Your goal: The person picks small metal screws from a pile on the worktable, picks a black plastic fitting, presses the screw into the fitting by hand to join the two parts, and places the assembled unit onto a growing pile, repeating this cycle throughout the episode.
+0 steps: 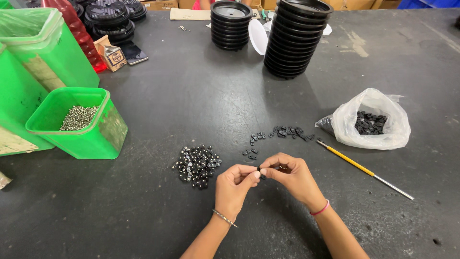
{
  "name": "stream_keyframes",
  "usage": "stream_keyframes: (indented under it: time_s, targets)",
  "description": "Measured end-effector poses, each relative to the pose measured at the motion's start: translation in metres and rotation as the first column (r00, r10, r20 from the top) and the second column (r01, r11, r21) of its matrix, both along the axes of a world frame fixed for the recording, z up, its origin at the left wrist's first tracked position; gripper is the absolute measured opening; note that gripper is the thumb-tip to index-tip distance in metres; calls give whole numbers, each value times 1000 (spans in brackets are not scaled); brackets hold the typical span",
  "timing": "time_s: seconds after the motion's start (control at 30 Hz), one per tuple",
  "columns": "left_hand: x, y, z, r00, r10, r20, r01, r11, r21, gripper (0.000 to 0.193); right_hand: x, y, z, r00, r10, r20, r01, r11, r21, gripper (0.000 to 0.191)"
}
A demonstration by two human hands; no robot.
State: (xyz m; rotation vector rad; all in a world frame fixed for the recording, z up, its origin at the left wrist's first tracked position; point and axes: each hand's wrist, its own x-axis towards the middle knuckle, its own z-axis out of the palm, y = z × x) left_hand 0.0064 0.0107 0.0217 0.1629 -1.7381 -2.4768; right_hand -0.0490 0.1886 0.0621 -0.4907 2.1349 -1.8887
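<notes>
My left hand [235, 184] and my right hand [291, 173] meet fingertip to fingertip low over the dark table [191, 96]. Between them they pinch one small black part [261, 169]; several more seem to sit in my right palm. A heap of black pieces with metal tips [196, 165] lies just left of my left hand. Loose small black clips [280, 133] are scattered just beyond my fingers.
A clear plastic bag of black parts [371, 122] lies to the right, a yellow-handled tool [362, 169] before it. A green tub of metal screws [76, 122] stands at left beside taller green bins [45, 48]. Stacks of black round trays [294, 36] stand at the back.
</notes>
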Motion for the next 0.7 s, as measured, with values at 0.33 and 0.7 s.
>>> stream_keyframes:
  time_s: [0.33, 0.7]
  targets:
    - [8, -3, 23, 997, -22, -76, 0, 962, -274, 10, 0, 4, 4, 997, 26, 79, -25, 1000, -10, 17]
    - [2, -58, 40, 910, 273, -312, -397, 358, -845, 4, -12, 22, 15, 930, -278, -241, 312, 943, 117, 22]
